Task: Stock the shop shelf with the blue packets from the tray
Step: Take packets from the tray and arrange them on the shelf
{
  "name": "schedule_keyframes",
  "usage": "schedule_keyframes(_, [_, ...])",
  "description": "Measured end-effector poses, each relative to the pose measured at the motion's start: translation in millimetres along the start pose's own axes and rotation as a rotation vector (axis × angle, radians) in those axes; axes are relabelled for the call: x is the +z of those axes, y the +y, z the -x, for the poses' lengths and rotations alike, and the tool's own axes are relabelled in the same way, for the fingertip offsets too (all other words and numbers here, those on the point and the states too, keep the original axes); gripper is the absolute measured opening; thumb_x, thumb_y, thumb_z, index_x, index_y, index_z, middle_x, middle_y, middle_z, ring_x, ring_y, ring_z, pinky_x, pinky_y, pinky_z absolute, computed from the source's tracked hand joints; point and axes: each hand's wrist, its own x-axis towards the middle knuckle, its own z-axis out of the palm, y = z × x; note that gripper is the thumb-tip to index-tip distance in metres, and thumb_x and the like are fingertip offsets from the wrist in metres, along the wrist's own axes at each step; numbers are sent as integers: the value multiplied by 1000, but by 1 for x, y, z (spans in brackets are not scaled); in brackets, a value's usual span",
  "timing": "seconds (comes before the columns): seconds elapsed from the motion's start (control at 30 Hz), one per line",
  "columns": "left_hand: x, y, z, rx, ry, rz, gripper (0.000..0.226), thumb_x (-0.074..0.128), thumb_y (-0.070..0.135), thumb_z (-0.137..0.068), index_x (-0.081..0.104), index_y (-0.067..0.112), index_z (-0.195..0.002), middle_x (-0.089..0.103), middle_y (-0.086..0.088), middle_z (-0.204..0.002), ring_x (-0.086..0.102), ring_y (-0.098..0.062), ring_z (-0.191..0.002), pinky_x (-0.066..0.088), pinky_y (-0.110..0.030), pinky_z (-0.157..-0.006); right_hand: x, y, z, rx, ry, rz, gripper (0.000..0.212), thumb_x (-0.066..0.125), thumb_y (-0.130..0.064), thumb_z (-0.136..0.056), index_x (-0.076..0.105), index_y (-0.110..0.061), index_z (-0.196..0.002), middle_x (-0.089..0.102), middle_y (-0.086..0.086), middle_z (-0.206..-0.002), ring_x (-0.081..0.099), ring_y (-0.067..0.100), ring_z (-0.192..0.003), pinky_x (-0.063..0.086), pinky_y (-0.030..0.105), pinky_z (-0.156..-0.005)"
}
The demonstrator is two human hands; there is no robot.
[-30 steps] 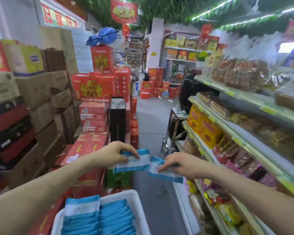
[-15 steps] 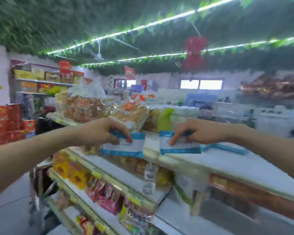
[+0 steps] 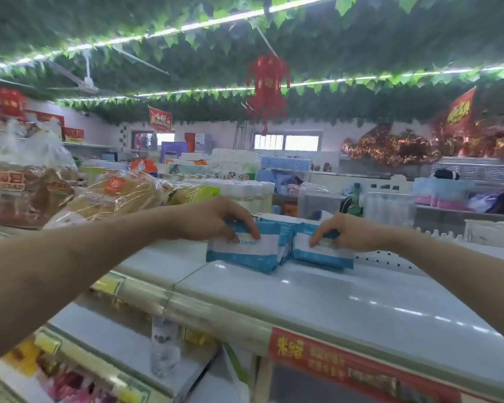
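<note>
Top shelf (image 3: 317, 298): two blue packets (image 3: 284, 242) upright at front, further ones between, uncounted. Left hand (image 3: 216, 219) pinches 9 o'clock packet (image 3: 242, 253); right hand (image 3: 349, 231) pinches 3 o'clock packet (image 3: 322, 253)

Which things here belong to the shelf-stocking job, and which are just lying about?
Job: left hand holding left blue packet; right hand holding right blue packet; top shelf under them.
Lying about: bagged bread; red lantern; red shelf sign.
</note>
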Motion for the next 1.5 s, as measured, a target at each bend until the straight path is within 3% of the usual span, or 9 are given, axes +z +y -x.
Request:
schedule_keyframes(0.2, [2, -8, -39, 26, -15, 12, 37, 64, 3, -97, 78, 35, -107, 68, 12, -124, 69, -15, -107, 62, -29, -84, 18, 22, -23, -107, -77, 254, 62, 59, -2, -89, 60, -46, -132, 48, -20, -127, 45, 6, -118, 38, 38, -114])
schedule_keyframes(0.37, [-4, -5, -70, 62, 27, 30, 36, 66, 1, -95, 78, 32, -109, 69, 7, -125, 70, -15, -107, 64, -35, -82, 24, 35, -26, -197, 14, 502, 57, 59, -19, -94, 49, -55, -137, 28, -10, -158, 30, 17, -138, 32, 43, -112])
schedule_keyframes(0.53, [12, 5, -115, 135, -18, 9, 37, 70, 1, -92, 79, 33, -109, 68, 10, -123, 69, -16, -108, 63, -31, -80, 13, 47, -24, -168, 5, 437, 57, 60, -21, -93, 52, -59, -135, 20, -15, -163, 18, 15, -144, 18, 51, -119])
schedule_keyframes(0.63, [36, 10, -146, 189, -68, -56, 38, 72, 3, -91, 78, 33, -112, 68, 12, -125, 68, -13, -110, 61, -28, -88, -1, 62, -20, -130, 99, 260, 61, 63, -8, -91, 58, -50, -136, 31, -12, -160, 25, 17, -145, 23, 57, -120])
schedule_keyframes(0.8, [80, 13, -182, 265, -188, -156, 35, 71, 0, -92, 76, 26, -115, 62, 26, -114, 64, -9, -108, 55, -16, -89, -22, 95, -3, -124, 338, 88, 63, 70, 5, -83, 68, -38, -128, 54, -9, -141, 46, 13, -133, 38, 53, -114])
schedule_keyframes(1.07, [99, -6, -202, 334, -155, -398, 36, 76, 4, -87, 75, 35, -106, 53, 12, -123, 45, -11, -118, 41, -37, -110, -24, 114, 18, -82, 366, 101, 63, 68, 3, -83, 67, -44, -124, 57, -13, -133, 49, 12, -128, 39, 56, -111])
schedule_keyframes(1.2, [99, -10, -188, 329, -67, -384, 32, 75, 5, -88, 74, 35, -100, 50, 11, -125, 42, -13, -122, 40, -37, -112, -19, 88, 13, -124, 375, 107, 56, 69, 3, -84, 70, -36, -124, 59, -9, -132, 51, 13, -125, 42, 51, -110])
schedule_keyframes(1.33, [71, -27, -131, 271, 7, -374, 25, 70, 8, -93, 76, 27, -107, 55, 9, -130, 47, -6, -121, 36, -13, -100, -10, 29, 3, -210, 360, 44, 54, 66, 6, -86, 70, -32, -123, 60, -13, -128, 52, 4, -118, 43, 31, -106])
schedule_keyframes(1.5, [10, -77, 5, 40, 144, -284, 22, 69, 17, -96, 73, 33, -110, 56, 12, -125, 55, -3, -118, 49, -29, -102, 20, -85, -23, -347, 297, -8, 50, 64, 1, -90, 67, -31, -129, 59, -16, -131, 49, 1, -119, 34, 25, -106])
